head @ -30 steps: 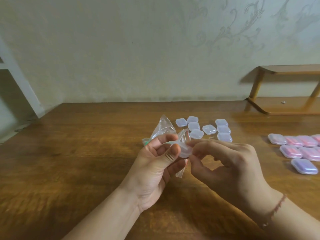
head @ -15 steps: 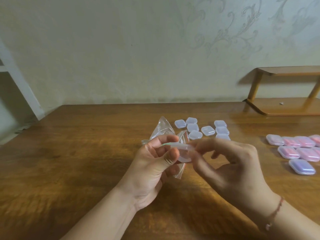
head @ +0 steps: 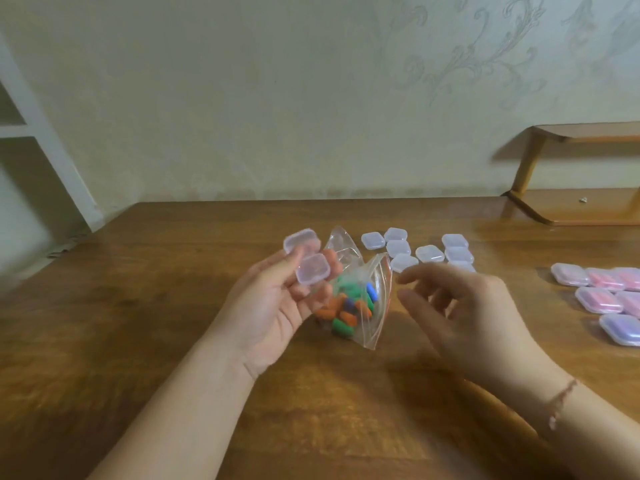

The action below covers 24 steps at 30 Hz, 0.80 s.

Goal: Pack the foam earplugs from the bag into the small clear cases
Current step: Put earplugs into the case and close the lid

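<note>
the left hand (head: 273,306) is turned palm up above the wooden table (head: 173,306) and holds an open clear case (head: 308,259) between the thumb and the fingertips. the lid of the case stands up behind its base, and both halves look empty. the same hand is just beside the clear zip bag (head: 360,299), which stands on the table with its mouth open to the top. it is not clear if the lower fingers also touch the bag. inside the bag lie foam earplugs (head: 346,310) in orange, green and blue, gathered at the bottom.

the right hand (head: 464,313) hangs to the right of the bag, apart from it, with the fingers loosely spread and a little bent, and it holds nothing. a thin bracelet (head: 562,400) is around its wrist.

behind the bag, a group of closed empty cases (head: 420,251) lies flat on the table. at the right edge, well apart from the hands, lie the filled cases (head: 602,292) with pink content inside. a small wooden shelf (head: 581,202) stands at the far right corner, against the wall.
</note>
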Motion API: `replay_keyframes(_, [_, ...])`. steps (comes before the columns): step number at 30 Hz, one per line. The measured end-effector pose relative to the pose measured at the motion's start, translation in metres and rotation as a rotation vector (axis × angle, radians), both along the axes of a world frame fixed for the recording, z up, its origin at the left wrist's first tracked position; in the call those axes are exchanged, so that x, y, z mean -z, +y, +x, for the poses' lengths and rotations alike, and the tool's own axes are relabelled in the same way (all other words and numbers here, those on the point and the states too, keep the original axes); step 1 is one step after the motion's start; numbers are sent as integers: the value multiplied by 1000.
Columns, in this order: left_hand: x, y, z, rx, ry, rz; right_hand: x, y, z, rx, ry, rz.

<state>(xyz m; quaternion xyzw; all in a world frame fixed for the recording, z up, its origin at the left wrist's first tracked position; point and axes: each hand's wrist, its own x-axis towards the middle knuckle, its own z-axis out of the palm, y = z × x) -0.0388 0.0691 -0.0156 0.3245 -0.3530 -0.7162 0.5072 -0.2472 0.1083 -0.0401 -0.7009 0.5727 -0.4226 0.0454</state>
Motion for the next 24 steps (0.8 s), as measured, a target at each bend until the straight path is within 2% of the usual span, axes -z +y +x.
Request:
replay_keyframes(2, [0,-4,3,-74,5,66,3,-3,3,26,182,118])
replay_keyframes(5, [1,-5,5,-129,26,144,1,-13,12,67,331,181])
replay_keyframes(11, [-1,-7,5,-128,60,180,-8,-36,23,25,446,314])
replay_keyframes(15, [0,-7,6,-101,44,191,-3,-33,29,41,468,282])
replay_keyframes(19, [0,-6,7,-70,8,202,0,-29,25,55,356,262])
replay_keyframes(21, [-2,-6,7,-51,5,192,-1,-26,17,2,143,235])
replay_keyframes(23, [-3,-5,7,-32,9,177,-5,-17,12,-79,-107,111])
replay_keyframes(24, [-3,-4,7,-15,4,171,-9,-12,12,-118,-167,41])
